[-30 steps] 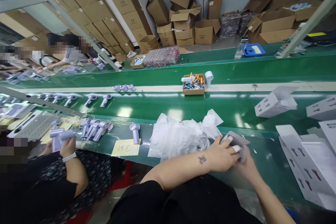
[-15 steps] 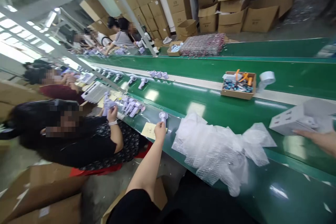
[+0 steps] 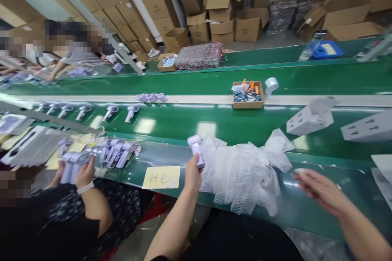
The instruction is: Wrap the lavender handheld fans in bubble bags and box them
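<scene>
My left hand (image 3: 192, 175) is closed around the handle of a small lilac handheld fan (image 3: 196, 149), its round head up, just left of a pile of bubble wrap bags (image 3: 241, 175). My right hand (image 3: 321, 191) is over the near bench, to the right of the bags. Its fingers are drawn together, with a small pale bit at the tips that is too blurred to name. A yellow paper with handwriting (image 3: 161, 177) lies beside my left forearm.
Open white boxes (image 3: 301, 121) stand on the green belt (image 3: 171, 126), where several fans (image 3: 131, 113) lie in a row. A carton of small parts (image 3: 248, 105) and a tape roll (image 3: 271, 85) are farther back. At left, a co-worker's hands (image 3: 85, 173) hold lilac fans.
My left hand has lifted the fan from beside the yellow paper and brought it toward the bubble wrap bags. My right hand has left the white box and moved nearer. The view has turned right.
</scene>
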`<action>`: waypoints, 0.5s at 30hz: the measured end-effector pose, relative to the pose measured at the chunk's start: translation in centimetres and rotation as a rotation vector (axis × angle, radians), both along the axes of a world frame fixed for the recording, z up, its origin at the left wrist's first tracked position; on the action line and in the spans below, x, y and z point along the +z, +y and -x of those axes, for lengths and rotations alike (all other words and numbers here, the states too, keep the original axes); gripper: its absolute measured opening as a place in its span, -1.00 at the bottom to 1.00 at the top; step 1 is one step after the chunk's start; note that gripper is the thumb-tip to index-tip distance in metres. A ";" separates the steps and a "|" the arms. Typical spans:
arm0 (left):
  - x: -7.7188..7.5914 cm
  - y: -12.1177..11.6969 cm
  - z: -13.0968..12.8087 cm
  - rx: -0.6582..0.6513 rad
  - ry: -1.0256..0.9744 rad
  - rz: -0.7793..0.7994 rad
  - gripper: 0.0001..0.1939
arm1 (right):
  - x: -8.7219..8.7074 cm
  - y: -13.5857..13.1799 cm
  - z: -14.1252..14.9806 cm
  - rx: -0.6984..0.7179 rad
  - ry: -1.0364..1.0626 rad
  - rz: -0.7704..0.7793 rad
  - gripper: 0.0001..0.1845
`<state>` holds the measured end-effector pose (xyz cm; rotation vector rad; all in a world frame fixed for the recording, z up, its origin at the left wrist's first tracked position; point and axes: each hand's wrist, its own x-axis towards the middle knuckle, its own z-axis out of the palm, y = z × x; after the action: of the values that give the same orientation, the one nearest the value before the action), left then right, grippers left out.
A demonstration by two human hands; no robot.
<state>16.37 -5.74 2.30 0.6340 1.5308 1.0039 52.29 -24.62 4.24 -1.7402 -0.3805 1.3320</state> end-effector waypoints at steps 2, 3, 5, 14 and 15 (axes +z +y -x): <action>1.4 -3.3 -5.6 -0.262 -0.178 0.026 -0.59 | 0.6 0.2 4.6 0.022 0.289 -0.068 -0.53; 1.9 -5.1 -8.5 -0.405 -0.222 0.045 -0.58 | 0.6 0.5 6.1 -0.025 0.400 -0.165 -0.51; 2.5 -8.2 -13.7 -0.703 -0.201 0.087 -0.57 | 0.4 1.0 7.0 -0.137 0.539 -0.289 -0.50; 0.0 -8.3 -27.6 -1.895 1.101 -0.821 -0.66 | -2.3 -7.4 -4.1 -0.634 0.368 -0.095 -0.65; -0.5 -8.0 -28.4 -1.879 1.156 -0.820 -0.65 | -2.6 -8.3 -4.7 -0.617 0.367 -0.074 -0.63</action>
<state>44.72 -13.75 1.79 2.7562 0.4902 -0.4780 56.96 -32.94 1.64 -1.3515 0.2943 1.1206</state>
